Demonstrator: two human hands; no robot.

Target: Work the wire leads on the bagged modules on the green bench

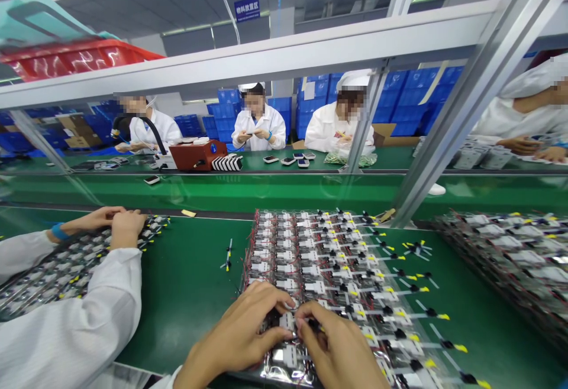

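Observation:
In front of me a clear plastic tray [266,372] holds rows of small white parts with red wires. My left hand [239,333] is over its near left part, thumb and forefinger closed about one small white part [287,321]. Just to the right, my right hand [339,347] has its thumb and fingertips pinched together at that same part. What lies between the right fingertips is too small to make out. Along the tray's right side, thin pale strips with black bodies and yellow ends [437,315] lie across the rows and stick out past the edge.
A loose yellow-ended strip piece [228,256] lies left of the tray on the green table [190,294]. A neighbour's hands [126,226] work over another tray [57,271] at left. More stacked trays [510,259] stand at right. A metal post [461,93] rises behind; several people sit beyond.

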